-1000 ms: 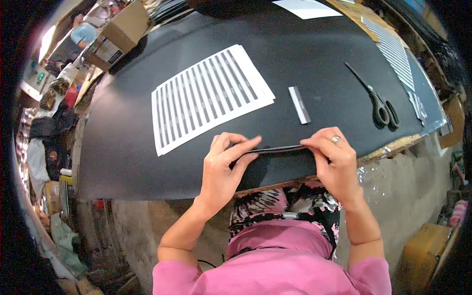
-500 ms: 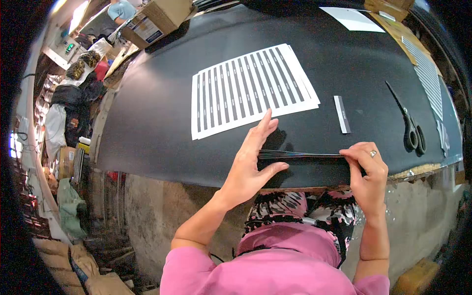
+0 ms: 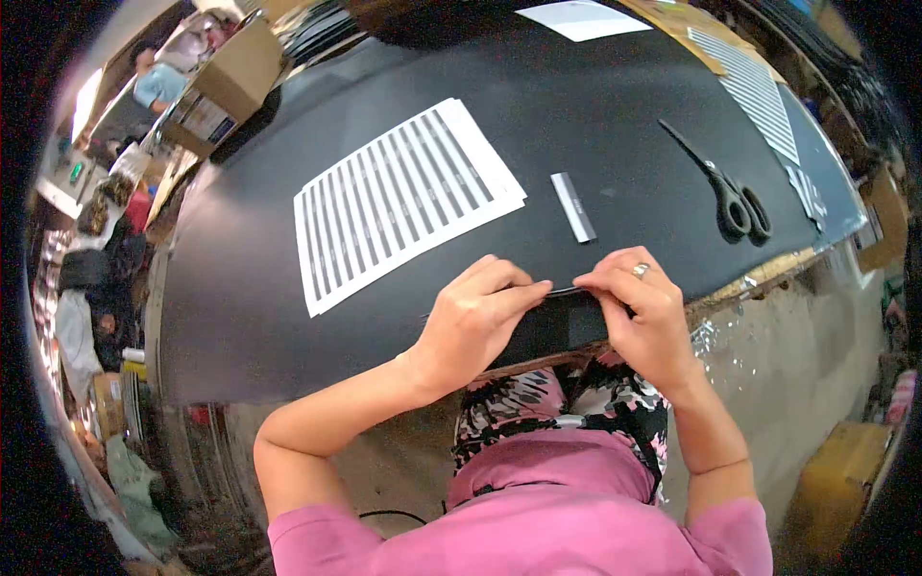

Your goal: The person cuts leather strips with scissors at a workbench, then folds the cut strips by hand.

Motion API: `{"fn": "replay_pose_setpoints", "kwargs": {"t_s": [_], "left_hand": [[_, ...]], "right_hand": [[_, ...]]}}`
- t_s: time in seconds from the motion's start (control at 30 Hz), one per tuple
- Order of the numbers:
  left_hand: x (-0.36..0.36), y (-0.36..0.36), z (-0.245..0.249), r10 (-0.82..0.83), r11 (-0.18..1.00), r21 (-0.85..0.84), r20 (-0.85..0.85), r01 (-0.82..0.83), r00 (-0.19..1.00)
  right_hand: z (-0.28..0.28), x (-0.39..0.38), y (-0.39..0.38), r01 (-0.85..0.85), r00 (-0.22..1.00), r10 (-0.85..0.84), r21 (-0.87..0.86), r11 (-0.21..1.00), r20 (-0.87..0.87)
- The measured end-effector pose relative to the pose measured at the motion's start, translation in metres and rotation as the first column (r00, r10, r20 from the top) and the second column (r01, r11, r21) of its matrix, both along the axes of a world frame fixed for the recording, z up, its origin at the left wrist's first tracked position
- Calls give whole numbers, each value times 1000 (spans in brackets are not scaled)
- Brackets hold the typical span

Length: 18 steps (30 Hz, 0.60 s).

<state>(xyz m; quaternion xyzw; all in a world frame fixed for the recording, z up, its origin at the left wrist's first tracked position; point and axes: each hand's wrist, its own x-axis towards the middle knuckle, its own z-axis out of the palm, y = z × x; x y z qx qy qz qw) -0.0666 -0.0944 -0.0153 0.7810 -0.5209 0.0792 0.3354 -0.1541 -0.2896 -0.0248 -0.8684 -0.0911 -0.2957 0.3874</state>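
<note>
Two hands pinch one dark strip (image 3: pixel 565 290) at the near edge of the black counter (image 3: pixel 250 307).
The left hand (image 3: pixel 475 322) is curled knuckles-up, its fingertips closed on the strip's left part. The right hand (image 3: pixel 643 307), a ring on one finger, grips the right end, the two hands nearly meeting. Beyond lie striped sheets (image 3: pixel 403 197), a small label (image 3: pixel 573 206) and scissors (image 3: pixel 730 192). A cardboard box (image 3: pixel 226 82) stands at the far left; its contents cannot be made out.
</note>
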Motion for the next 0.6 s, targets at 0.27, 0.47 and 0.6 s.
{"fn": "replay_pose_setpoints", "kwargs": {"t_s": [0.27, 0.47, 0.6], "left_hand": [[-3, -4, 0, 46, 997, -53, -41, -48, 998], [-4, -5, -1, 54, 996, -68, -19, -55, 998], [-5, -4, -4, 68, 995, -76, -4, -68, 998]], "right_hand": [[1, -19, -2, 4, 990, 86, 620, 785, -116], [0, -26, 13, -76, 966, 223, 689, 721, -127], [1, -22, 13, -48, 982, 160, 693, 719, -98]]}}
